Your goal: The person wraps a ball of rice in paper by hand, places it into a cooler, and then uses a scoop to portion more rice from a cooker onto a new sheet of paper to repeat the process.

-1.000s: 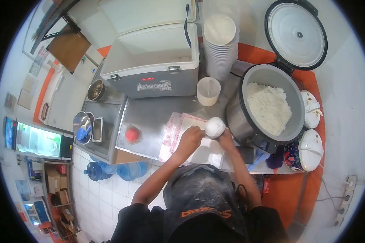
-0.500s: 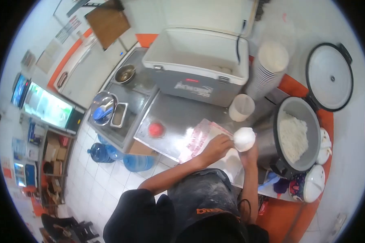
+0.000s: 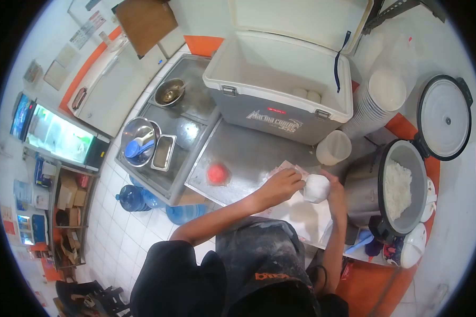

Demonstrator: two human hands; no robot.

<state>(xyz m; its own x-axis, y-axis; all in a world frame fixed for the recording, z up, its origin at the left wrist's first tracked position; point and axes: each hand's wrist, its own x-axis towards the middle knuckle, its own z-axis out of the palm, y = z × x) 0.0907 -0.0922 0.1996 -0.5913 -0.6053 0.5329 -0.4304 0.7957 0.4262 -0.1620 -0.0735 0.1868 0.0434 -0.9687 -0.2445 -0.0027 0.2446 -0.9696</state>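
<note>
A white, rounded, cup-like item is held between my two hands above white paper with red print. My left hand has its fingers pinched together at the item's left edge; what exactly they grip is too small to tell. Wrapped round the item's right side is my right hand. Just beyond the hands a translucent tub stands on the metal worktop. A round pink-red thing lies on the worktop to the left.
An open cooler stands behind the worktop, with stacked tubs to its right. At right is an open cooker of white rice, its lid raised. Metal bowls and blue scoops sit at left.
The head view has shifted, so the worktop and cooler appear farther right and larger. The white item has tilted slightly, and my right hand's fingers now show higher beside it.
</note>
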